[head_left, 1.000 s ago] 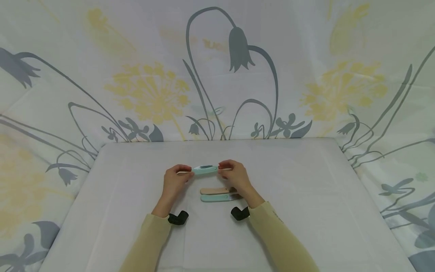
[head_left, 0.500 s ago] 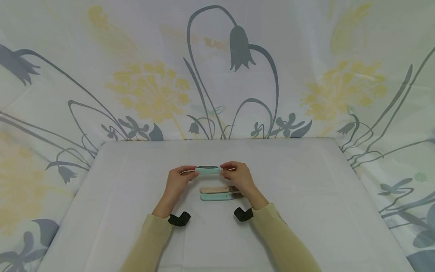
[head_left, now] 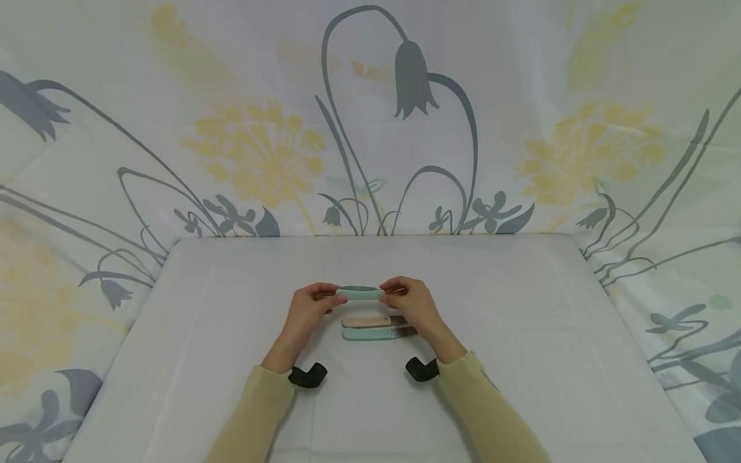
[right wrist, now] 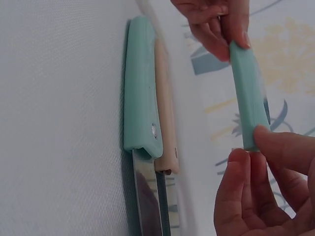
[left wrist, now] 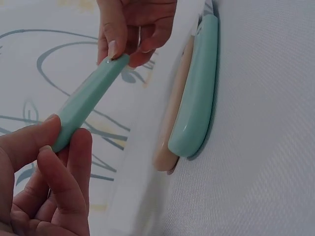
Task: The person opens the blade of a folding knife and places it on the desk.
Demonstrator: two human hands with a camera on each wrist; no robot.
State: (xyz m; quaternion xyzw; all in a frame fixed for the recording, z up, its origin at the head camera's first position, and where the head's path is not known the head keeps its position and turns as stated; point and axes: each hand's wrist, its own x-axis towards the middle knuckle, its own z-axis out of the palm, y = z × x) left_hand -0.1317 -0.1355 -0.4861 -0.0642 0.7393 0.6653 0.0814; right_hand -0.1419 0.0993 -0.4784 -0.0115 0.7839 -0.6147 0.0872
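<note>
A folding knife with a mint-green handle (head_left: 360,294) is held level above the table, its blade folded nearly into the handle. My left hand (head_left: 308,310) pinches its left end between thumb and fingers. At the pivot end, my right hand (head_left: 415,306) pinches it the same way. Below, on the white cloth, lie two more knives side by side with blades out to the right: one with a beige handle (head_left: 365,322), one with a mint-green handle (left wrist: 197,93). In the right wrist view the nearer knife's steel blade (right wrist: 146,196) shows; in the head view my right hand partly covers the blades.
White cloth covers the table (head_left: 521,334). A floral curtain (head_left: 370,128) rises behind its far edge and along both sides. Black wrist cameras sit at the left cuff (head_left: 308,375) and the right cuff (head_left: 422,370).
Both hands have shifted slightly right and toward me with the held knife. The knife has turned from a slight slant to level. The two lying knives stay in place.
</note>
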